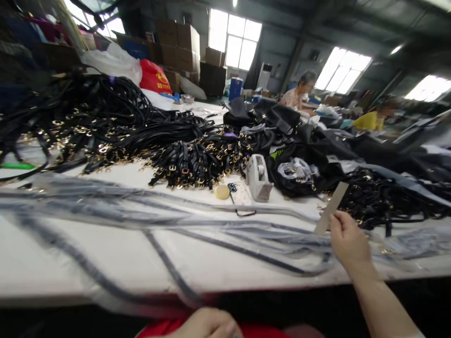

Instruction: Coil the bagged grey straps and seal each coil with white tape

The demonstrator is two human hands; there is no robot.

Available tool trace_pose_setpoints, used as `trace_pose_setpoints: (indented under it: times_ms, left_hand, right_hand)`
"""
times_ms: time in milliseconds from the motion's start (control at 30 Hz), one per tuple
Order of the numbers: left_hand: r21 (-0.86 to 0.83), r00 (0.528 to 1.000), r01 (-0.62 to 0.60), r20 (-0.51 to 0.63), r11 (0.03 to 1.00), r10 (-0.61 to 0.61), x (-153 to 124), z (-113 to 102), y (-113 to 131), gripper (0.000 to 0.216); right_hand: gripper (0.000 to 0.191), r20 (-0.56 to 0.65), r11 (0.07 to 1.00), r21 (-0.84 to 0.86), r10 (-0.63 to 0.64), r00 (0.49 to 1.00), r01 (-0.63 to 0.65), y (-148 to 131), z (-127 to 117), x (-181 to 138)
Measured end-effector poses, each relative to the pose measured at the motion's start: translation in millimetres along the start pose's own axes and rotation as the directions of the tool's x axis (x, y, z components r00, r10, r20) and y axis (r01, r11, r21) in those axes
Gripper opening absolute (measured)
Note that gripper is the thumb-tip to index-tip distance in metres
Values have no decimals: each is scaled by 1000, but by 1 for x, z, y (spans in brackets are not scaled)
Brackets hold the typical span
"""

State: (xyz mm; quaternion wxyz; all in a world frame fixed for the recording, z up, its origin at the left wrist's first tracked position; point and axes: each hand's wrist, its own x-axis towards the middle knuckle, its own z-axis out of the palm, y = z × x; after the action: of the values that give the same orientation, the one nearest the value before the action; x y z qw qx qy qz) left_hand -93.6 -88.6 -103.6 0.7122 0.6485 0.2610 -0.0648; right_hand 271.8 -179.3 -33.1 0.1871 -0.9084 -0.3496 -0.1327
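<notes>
My right hand (350,241) is raised above the right part of the table, pinching a flat, straight-edged grey-beige strip (332,206) between thumb and fingers. Beneath it run black straps in clear plastic sleeves (218,225), laid lengthwise along the table (116,263). Two sleeved lengths droop over the front edge towards my lap. At the bottom of the view my left hand (207,324) is closed, its fingers curled and partly cut off by the frame. Whatever it holds is hidden.
Black straps with gold buckles (186,164) are heaped behind, near a tape dispenser (259,178), a phone (240,193) and a yellow round disc (222,191). Black bags (303,159) and more straps (369,197) lie right. Two people work further back. Cartons (178,42) stand behind.
</notes>
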Motion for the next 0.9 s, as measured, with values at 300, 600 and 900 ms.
trace_pose_setpoints:
  times_ms: [300, 600, 900]
  left_hand:
    - [41, 988, 137, 59, 990, -140, -12, 16, -7, 40]
    - [157, 994, 99, 24, 983, -104, -9, 19, -19, 42]
    - [182, 997, 74, -11, 981, -73, -17, 16, -16, 44]
  right_hand:
    - [29, 555, 939, 311, -53, 830, -149, -53, -44, -160]
    - [39, 703, 872, 475, -458, 544, 119, -77, -69, -218]
    - [35, 781, 817, 330, -518, 350, 473, -89, -83, -227]
